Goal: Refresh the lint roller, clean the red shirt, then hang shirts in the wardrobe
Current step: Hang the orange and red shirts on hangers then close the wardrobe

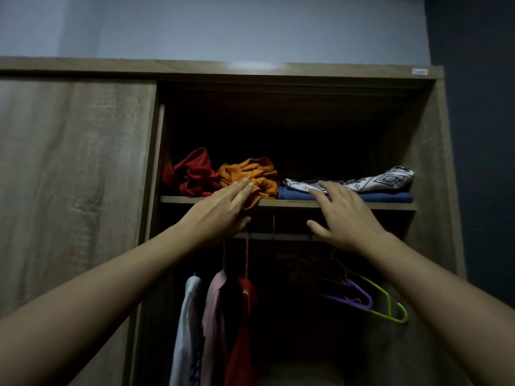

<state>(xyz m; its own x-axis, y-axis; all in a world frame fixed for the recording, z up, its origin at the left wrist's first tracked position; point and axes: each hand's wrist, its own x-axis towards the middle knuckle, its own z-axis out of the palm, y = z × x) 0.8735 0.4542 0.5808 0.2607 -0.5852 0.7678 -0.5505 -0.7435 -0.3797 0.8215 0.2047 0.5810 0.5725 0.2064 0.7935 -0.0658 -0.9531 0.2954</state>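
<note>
Your left hand [223, 210] reaches up to the flat brown shelf board [390, 206] of the wood-grain wardrobe [429, 151] with its fingers straight and close together. The fingertips lie on a crumpled orange garment [250, 174] that bulges over the board's front edge, the thumb hangs below that edge, and the hand grips nothing. Your right hand [345, 215] is spread wide. Its fingertips rest on the front of a folded stack, touching a white cloth with a black geometric print [376, 181] that lies on a folded blue fabric [384, 196], while the thumb sticks out sideways under the shelf. Both bare forearms stretch upward and inward from the lower corners, backs of the hands towards you. At the shelf's left end, touching the orange garment, sits a bunched red garment [192, 174]. A sliding door [75, 176] of the same rough grain covers the wardrobe's left half. Below the shelf, on a thin rail [281, 236], hang a white shirt [186, 330], a pale pink shirt [214, 316] and a red shirt [242, 330], side by side on the left. Well apart from them on the right dangle a bare purple plastic hanger [354, 298] and a yellow-green plastic hanger [384, 299], both tilted.
</note>
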